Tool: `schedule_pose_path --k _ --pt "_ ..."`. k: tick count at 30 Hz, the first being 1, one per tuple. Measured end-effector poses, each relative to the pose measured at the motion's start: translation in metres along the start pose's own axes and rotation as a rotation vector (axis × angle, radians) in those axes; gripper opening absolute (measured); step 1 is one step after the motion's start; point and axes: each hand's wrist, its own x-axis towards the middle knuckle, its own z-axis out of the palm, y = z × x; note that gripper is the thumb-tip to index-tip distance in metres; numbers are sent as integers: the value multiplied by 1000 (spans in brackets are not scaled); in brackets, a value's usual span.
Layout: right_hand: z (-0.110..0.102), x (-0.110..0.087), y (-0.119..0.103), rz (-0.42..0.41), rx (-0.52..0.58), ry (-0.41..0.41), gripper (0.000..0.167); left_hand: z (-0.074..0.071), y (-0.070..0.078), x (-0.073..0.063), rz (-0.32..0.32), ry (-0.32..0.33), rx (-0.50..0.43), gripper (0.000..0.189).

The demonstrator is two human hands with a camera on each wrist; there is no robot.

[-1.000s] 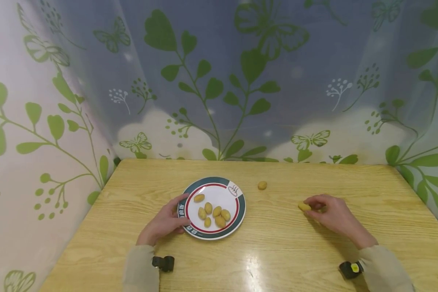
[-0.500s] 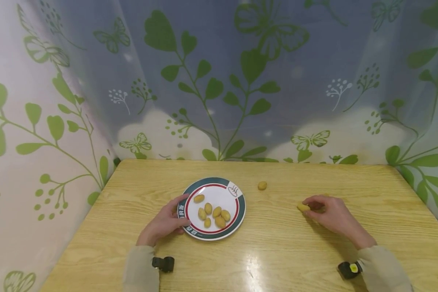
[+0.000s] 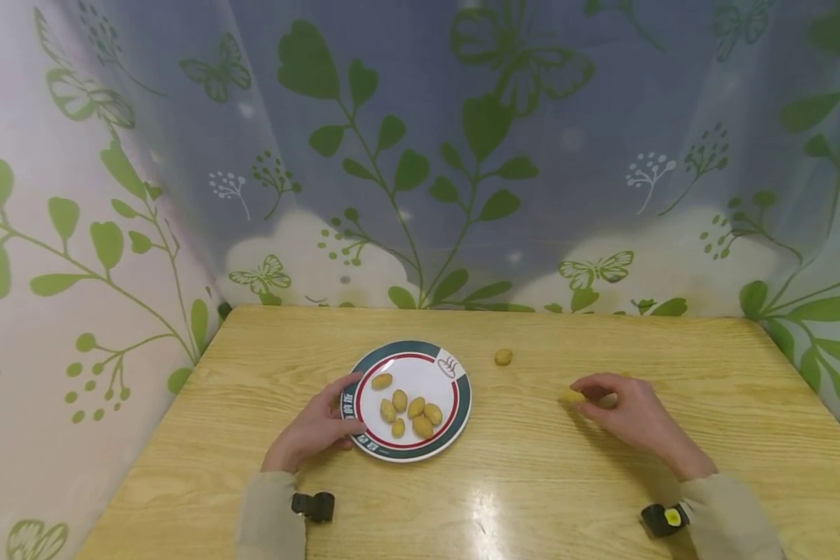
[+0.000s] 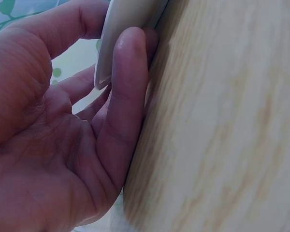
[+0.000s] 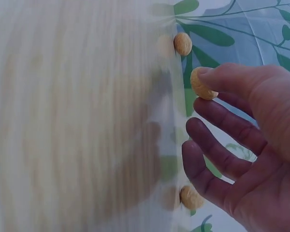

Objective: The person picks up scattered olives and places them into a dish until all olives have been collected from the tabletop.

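Note:
In the head view a white plate (image 3: 427, 381) with a dark green rim and red ring holds several small yellow oval fruits (image 3: 423, 426). My left hand (image 3: 316, 424) grips its left rim; the left wrist view shows the plate's pale underside (image 4: 128, 29) between thumb and fingers. To the right, my right hand (image 3: 623, 412) pinches one more yellow oval fruit (image 5: 203, 84) between thumb and index finger, just above the table. The other right fingers are loosely bent, touching nothing.
A loose yellow fruit (image 3: 503, 357) lies on the wooden table (image 3: 532, 482) right of the plate. A second one (image 5: 191, 197) rests near my right hand, mostly hidden behind it in the head view. A patterned curtain (image 3: 420, 155) hangs along the back edge.
My right hand has shifted slightly left, carrying the pinched fruit with it. The left hand and the plate have stayed in place.

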Motion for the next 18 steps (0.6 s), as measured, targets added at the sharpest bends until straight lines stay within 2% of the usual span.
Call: schedule_pose_path --k 18 --pt "10 13 -24 2 86 -37 23 0 1 -1 1 -5 -1 82"
